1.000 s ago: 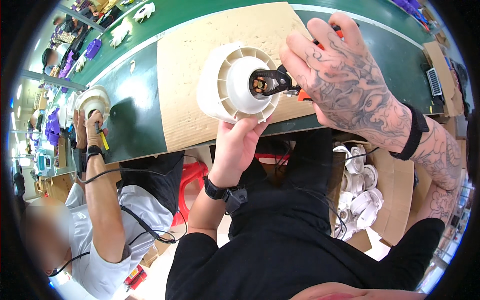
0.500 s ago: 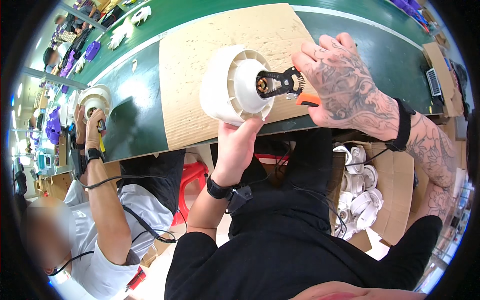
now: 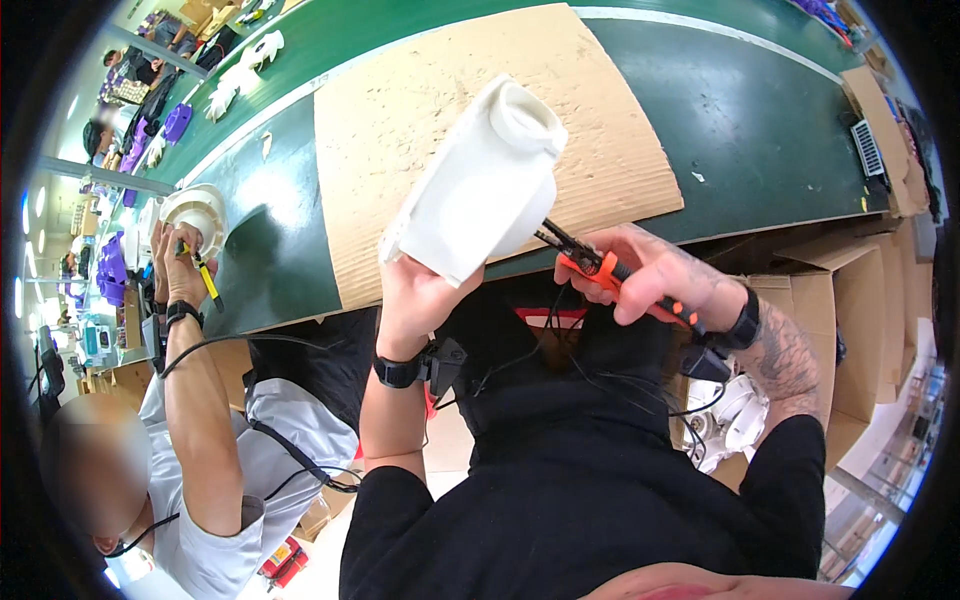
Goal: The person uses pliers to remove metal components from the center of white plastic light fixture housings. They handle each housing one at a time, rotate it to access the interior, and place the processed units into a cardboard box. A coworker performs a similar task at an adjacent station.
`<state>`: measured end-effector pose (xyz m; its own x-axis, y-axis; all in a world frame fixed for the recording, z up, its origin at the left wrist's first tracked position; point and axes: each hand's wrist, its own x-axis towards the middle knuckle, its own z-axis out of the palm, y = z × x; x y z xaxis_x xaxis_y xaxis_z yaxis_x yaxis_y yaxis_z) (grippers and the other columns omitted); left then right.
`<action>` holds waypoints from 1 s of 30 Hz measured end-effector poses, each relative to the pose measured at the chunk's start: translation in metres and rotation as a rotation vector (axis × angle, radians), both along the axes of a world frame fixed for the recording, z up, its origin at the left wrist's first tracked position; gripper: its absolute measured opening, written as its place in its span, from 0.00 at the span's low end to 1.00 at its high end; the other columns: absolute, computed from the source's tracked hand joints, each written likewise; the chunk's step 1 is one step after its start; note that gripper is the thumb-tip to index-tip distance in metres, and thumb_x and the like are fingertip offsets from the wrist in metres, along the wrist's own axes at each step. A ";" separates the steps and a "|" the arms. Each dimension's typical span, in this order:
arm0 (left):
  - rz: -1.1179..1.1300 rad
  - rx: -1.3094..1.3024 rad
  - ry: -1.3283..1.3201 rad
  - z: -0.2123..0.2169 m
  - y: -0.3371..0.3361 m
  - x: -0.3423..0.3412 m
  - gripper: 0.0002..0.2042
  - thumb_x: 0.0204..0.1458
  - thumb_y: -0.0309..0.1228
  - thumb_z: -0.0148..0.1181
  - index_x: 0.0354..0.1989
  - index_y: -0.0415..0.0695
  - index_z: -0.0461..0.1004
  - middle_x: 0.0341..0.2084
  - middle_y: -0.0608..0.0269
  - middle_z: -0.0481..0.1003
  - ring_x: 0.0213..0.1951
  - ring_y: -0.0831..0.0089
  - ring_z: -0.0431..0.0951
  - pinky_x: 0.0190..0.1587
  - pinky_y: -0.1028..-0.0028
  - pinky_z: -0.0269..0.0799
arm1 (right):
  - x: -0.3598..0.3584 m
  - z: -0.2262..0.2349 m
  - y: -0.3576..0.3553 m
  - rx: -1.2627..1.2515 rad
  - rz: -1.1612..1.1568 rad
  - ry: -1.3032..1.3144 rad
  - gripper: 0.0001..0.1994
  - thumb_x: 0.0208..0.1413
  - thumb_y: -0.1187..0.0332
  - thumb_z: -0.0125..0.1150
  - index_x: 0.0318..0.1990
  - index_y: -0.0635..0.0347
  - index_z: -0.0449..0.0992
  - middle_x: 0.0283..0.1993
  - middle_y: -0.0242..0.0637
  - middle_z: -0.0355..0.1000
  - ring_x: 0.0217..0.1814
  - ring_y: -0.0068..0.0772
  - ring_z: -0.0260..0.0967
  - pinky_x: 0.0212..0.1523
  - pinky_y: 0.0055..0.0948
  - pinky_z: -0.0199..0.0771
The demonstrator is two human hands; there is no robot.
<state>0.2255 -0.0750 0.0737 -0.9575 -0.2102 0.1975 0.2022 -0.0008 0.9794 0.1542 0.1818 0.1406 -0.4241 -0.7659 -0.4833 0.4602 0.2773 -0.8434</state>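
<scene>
**Pliers working under a tilted white housing**

While the left hand (image 3: 425, 295) grips the white plastic housing (image 3: 480, 180) tilted above the cardboard sheet (image 3: 610, 130), the right hand (image 3: 660, 280), closed on the orange-handled pliers (image 3: 590, 258), should probably pull steadily, keeping the housing still. Its underside hides the plier tips, so what they pinch is unclear.

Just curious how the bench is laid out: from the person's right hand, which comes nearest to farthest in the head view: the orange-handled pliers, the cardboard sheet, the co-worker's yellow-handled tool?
1. Orange-handled pliers: gripped in the right hand.
2. Cardboard sheet: on the green table, ahead of the hand.
3. Yellow-handled tool: far left, in the co-worker's hand.
</scene>
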 end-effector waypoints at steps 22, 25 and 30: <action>0.139 -0.092 -0.119 0.012 0.031 -0.024 0.30 0.46 0.25 0.72 0.59 0.36 0.67 0.50 0.56 0.75 0.53 0.69 0.75 0.56 0.68 0.70 | -0.022 -0.008 0.010 0.611 -0.062 1.827 0.30 0.27 0.64 0.71 0.46 0.59 0.73 0.42 0.36 0.71 0.47 0.38 0.66 0.51 0.40 0.57; 0.152 -0.269 0.022 0.002 0.036 -0.026 0.28 0.47 0.25 0.72 0.57 0.35 0.69 0.47 0.56 0.76 0.48 0.71 0.76 0.52 0.70 0.71 | -0.024 -0.017 0.015 0.566 -0.081 1.743 0.30 0.27 0.65 0.71 0.45 0.60 0.73 0.42 0.36 0.72 0.47 0.39 0.66 0.49 0.39 0.57; 0.113 -0.302 0.032 -0.003 0.033 -0.023 0.27 0.45 0.24 0.72 0.55 0.34 0.70 0.44 0.58 0.78 0.45 0.72 0.78 0.50 0.70 0.73 | -0.019 -0.032 0.022 0.515 -0.094 1.469 0.30 0.30 0.65 0.69 0.48 0.64 0.73 0.45 0.41 0.73 0.49 0.43 0.69 0.52 0.38 0.62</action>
<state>0.2027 -0.0415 0.0703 -0.9238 -0.2423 0.2965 0.2148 0.3131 0.9251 0.1348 0.2038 0.1088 -0.7778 -0.5989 0.1907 -0.6212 0.6861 -0.3786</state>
